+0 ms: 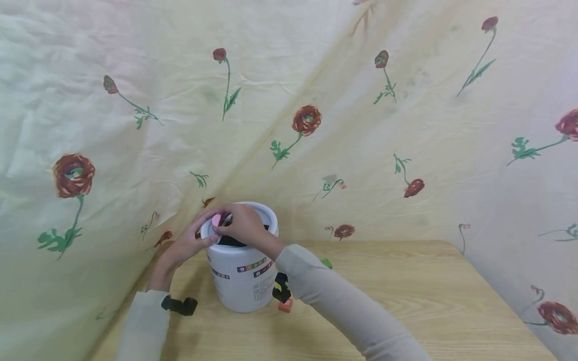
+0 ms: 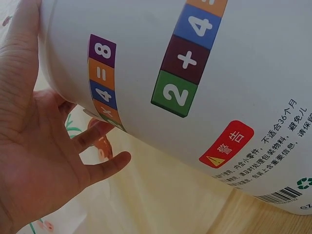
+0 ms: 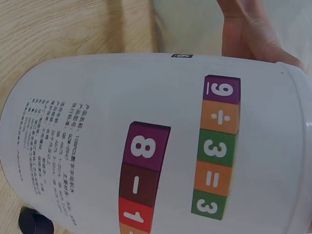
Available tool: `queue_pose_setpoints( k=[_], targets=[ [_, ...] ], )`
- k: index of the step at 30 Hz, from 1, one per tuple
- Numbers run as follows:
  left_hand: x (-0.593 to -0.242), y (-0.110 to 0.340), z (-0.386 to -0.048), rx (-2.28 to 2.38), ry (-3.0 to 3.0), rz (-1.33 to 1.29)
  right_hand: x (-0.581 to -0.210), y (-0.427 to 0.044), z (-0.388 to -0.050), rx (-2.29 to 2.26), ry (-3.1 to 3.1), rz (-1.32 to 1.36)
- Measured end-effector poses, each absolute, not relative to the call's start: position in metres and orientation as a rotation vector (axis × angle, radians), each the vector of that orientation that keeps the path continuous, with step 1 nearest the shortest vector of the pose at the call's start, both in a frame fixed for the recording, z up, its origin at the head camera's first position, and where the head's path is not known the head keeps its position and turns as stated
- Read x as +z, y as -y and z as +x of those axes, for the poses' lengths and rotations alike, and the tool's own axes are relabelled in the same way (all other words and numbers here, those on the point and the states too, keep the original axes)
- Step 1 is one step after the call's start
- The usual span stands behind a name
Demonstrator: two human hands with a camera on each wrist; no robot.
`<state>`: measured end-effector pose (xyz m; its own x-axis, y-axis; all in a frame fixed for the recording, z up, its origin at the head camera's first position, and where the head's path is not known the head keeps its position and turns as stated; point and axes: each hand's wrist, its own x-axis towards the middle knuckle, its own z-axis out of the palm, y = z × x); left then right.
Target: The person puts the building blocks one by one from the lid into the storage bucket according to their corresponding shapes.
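A white bucket (image 1: 241,281) printed with coloured number tiles stands upright on the table, its opening dark inside. Over that opening, my right hand (image 1: 246,223) pinches a small pink piece (image 1: 217,219) near the left of the rim. My left hand (image 1: 194,238) is at the bucket's left rim, its thumb on the near side and its fingers partly hidden. In the left wrist view two fingers of the left hand (image 2: 44,156) stick out straight beside the bucket wall (image 2: 141,48). The right wrist view shows the bucket side (image 3: 165,97) and part of the left hand (image 3: 253,34) beyond it.
A red block (image 1: 285,305) lies on the wooden table (image 1: 406,301) right of the bucket. Farther back, a green block (image 1: 326,262) shows partly behind the right sleeve. Flower-printed cloth (image 1: 271,75) hangs behind and to the left. Each wrist carries a black device.
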<state>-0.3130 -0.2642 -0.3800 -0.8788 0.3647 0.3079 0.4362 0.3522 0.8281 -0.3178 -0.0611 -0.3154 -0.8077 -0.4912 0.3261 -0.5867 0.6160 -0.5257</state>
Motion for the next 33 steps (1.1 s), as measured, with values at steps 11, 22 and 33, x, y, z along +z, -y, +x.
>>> queue_pose_setpoints(
  k=[11, 22, 33],
  targets=[
    [-0.3782, 0.2652, -0.3119, -1.572, 2.554, -0.726, -0.3171, 0.0615, -0.3192, 0.762, 2.652, 0.897],
    [-0.3772, 0.2632, -0.3105, -1.549, 2.55, -0.748, -0.3193, 0.0605, -0.32, 0.616, 2.66, 0.901],
    [-0.3777, 0.2632, -0.3094, -1.56, 2.562, -0.709, -0.3175, 0.0575, -0.3175, 0.825, 2.465, 0.889]
  ],
)
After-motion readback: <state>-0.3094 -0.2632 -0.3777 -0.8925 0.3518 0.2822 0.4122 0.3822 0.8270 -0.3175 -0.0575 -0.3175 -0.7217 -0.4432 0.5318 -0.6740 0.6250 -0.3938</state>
